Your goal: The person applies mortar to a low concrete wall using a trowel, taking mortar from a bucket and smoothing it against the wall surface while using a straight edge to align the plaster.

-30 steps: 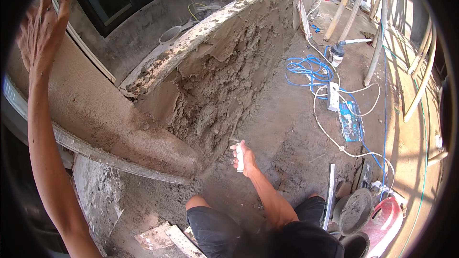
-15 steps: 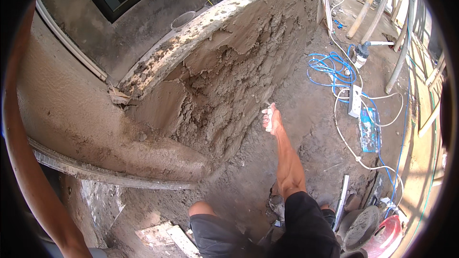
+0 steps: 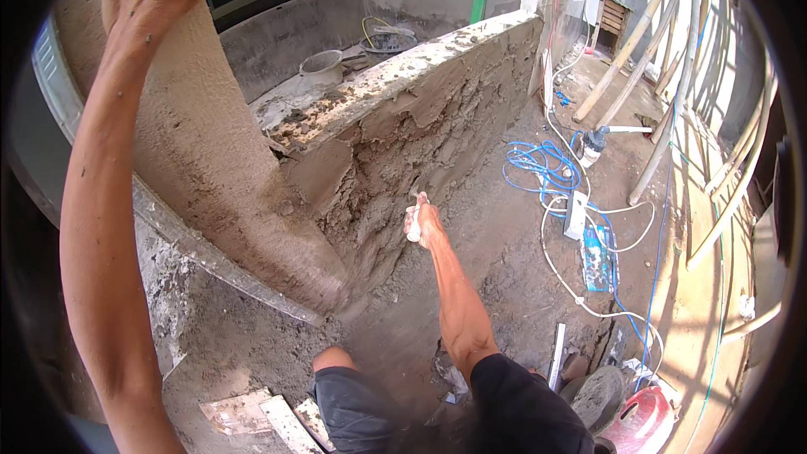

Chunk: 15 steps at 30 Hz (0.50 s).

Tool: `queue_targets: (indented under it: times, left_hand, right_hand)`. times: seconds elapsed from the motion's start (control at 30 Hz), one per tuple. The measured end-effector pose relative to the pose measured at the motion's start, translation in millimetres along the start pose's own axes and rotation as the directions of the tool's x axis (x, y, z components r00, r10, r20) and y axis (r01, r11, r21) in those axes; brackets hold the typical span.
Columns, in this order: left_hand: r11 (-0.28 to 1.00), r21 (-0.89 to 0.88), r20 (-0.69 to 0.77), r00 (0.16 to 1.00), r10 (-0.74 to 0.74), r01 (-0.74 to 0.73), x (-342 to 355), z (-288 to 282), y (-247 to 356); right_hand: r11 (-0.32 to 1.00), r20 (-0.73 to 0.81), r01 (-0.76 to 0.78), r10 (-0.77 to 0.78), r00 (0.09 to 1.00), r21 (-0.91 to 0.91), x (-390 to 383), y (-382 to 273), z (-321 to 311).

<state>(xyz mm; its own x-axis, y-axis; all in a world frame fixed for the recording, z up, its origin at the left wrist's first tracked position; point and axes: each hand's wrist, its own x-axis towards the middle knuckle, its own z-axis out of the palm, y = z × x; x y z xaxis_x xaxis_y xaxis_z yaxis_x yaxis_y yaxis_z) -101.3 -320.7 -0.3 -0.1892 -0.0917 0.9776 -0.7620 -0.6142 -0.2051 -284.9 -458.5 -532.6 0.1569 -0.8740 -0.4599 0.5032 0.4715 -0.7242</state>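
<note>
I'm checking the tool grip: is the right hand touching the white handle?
Touching. The head view shows the right hand closed around the white handle, with no gap between them.

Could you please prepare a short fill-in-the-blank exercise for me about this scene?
The short white handle is held in the person's ____ hand grip.
The white rectangular power strip lies ____ the coiled blue cable and the flat blue rectangular sheet.
Beyond the low wall coated with rough brown mortar, the narrow upright object is coloured ____.

Missing words: right; between; green.
</note>
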Motion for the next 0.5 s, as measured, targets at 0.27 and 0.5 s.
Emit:
queue_targets:
  times: [0.27, 0.5]
  left_hand:
    - [0.971, -0.207, -0.12, 0.988, 0.093, -0.116, 3, 11, -33]
    - [0.963, -0.234, -0.171, 0.981, 0.091, -0.13, 8, 18, -34]
  right_hand:
    - [0.917, 0.299, -0.104, 0.231, 0.926, -0.386, -187, 4, -47]
    - [0.575, -0.238, -0.089, -0.189, 0.953, -0.813, -379, 26, -250]
